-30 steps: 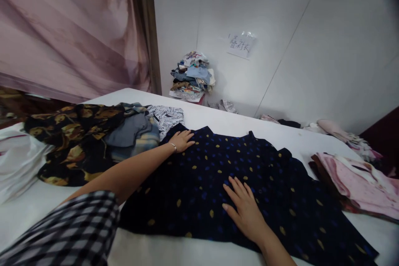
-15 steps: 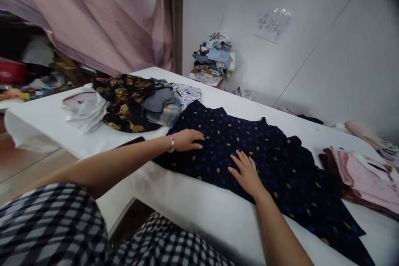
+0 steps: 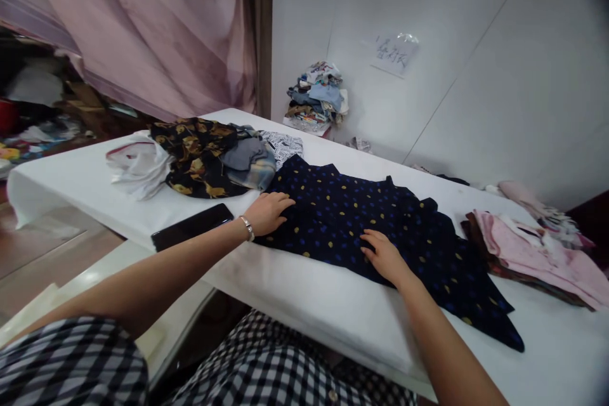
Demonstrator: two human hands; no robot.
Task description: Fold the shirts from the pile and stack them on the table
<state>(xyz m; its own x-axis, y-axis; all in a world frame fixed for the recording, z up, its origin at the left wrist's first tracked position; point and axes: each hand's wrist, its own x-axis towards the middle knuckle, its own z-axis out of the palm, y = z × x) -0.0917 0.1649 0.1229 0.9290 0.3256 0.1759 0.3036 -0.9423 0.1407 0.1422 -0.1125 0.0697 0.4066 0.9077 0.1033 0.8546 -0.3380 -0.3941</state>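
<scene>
A dark navy garment with blue and yellow spots (image 3: 342, 203) lies spread across the white table in front of me. My left hand (image 3: 269, 212), with a bracelet at the wrist, rests on the garment's left end, palm down and fingers loosely extended. On its near middle part lies my right hand (image 3: 384, 257), fingers slightly bent and apart. Neither hand visibly grasps the cloth. Beside my left forearm, a black phone-like slab (image 3: 193, 227) lies on the table, partly covered by the arm.
Left of the garment is a heap with a black-and-gold patterned cloth (image 3: 200, 158) and a white garment (image 3: 137, 165). Folded pink clothes (image 3: 528, 247) lie to the right on the white table (image 3: 304, 285). A clothes pile (image 3: 316, 95) stands by the wall.
My left hand has slid left to the garment's end, and my right hand has shifted slightly right across it. The view has shifted, showing more of the black slab.
</scene>
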